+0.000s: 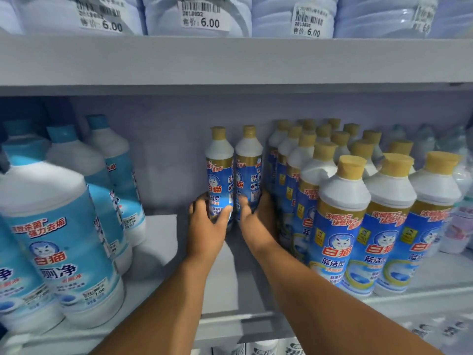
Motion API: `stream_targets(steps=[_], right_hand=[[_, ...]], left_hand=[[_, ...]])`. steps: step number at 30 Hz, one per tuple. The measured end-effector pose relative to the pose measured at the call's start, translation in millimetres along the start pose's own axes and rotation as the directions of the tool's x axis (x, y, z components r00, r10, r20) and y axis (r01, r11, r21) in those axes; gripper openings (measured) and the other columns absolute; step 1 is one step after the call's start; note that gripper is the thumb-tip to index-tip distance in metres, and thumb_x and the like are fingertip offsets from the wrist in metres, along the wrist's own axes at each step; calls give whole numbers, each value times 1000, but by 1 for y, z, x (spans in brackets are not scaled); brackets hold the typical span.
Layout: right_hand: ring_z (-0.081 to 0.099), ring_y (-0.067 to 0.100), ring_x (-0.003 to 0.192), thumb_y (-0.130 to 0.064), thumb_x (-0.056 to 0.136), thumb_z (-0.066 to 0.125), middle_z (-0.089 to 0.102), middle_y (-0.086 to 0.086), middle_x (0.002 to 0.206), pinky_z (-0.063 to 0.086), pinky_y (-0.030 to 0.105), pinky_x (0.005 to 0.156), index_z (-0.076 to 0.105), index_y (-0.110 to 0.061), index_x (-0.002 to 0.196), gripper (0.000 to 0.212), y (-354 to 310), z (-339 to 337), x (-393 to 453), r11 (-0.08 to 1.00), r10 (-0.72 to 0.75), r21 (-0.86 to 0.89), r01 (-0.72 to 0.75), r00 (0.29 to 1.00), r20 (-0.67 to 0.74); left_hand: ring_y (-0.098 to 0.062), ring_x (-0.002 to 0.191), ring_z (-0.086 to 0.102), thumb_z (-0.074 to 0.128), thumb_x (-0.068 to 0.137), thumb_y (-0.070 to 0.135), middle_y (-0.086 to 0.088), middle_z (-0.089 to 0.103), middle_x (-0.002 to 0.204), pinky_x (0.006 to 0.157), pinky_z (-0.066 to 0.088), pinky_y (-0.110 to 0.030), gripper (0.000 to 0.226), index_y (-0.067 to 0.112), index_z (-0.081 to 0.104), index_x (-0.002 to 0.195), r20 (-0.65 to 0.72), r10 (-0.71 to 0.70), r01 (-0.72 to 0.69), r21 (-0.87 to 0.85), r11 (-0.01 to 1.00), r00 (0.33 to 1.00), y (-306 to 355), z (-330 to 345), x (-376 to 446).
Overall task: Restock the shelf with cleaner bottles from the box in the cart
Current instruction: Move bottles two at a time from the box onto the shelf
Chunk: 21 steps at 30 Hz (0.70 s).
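Note:
Two white cleaner bottles with gold caps and blue labels stand upright side by side at the back of the middle shelf (158, 252). My left hand (208, 221) grips the lower body of the left bottle (219, 160). My right hand (258, 216) grips the lower body of the right bottle (248, 160). To the right, several matching gold-capped bottles (343, 206) stand in rows, the right bottle close beside them. The box and the cart are out of view.
Larger white bottles with blue caps (58, 226) stand in rows on the left of the same shelf. A shelf board (230, 60) runs above, carrying pale bottles with 6.00 price tags (202, 15). Wrapped pale bottles (460, 180) sit at far right.

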State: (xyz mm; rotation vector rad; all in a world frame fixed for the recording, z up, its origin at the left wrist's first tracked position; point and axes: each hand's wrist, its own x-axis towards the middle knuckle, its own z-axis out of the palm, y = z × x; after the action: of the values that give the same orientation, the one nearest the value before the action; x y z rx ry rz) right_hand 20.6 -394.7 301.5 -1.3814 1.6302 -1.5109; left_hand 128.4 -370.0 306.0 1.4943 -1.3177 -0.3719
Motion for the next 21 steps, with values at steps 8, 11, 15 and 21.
stream_targets(steps=[8,11,15,21], right_hand=[[54,17,126,-39,79,81,58,-4,131,45,35,107,50,-24,126,58,12,0,1,992,36,-126,-32,999,29],[46,19,134,-38,89,71,49,-2,141,40,32,108,47,-23,136,55,9,3,4,977,58,-210,-48,998,38],[41,23,140,-39,97,59,45,1,150,38,37,110,39,-22,146,56,6,10,14,952,104,-293,-91,994,27],[56,19,127,-36,92,68,57,-3,137,47,33,99,45,-23,139,54,10,12,17,981,91,-171,-91,996,-8]], left_hand=[[-20,105,64,74,88,22,0,68,121,69,40,-17,43,18,60,128,89,-84,78,62,995,993,-13,7,-1],[-20,104,65,78,86,23,0,69,119,75,44,-23,44,19,61,126,48,-82,79,55,995,995,-18,10,4],[-19,97,67,82,82,32,2,72,112,76,53,-29,41,23,61,116,23,-82,80,65,995,996,-21,14,11],[-16,83,66,83,78,39,4,74,99,67,48,-23,35,26,61,102,32,-89,84,122,989,996,-25,21,24]])
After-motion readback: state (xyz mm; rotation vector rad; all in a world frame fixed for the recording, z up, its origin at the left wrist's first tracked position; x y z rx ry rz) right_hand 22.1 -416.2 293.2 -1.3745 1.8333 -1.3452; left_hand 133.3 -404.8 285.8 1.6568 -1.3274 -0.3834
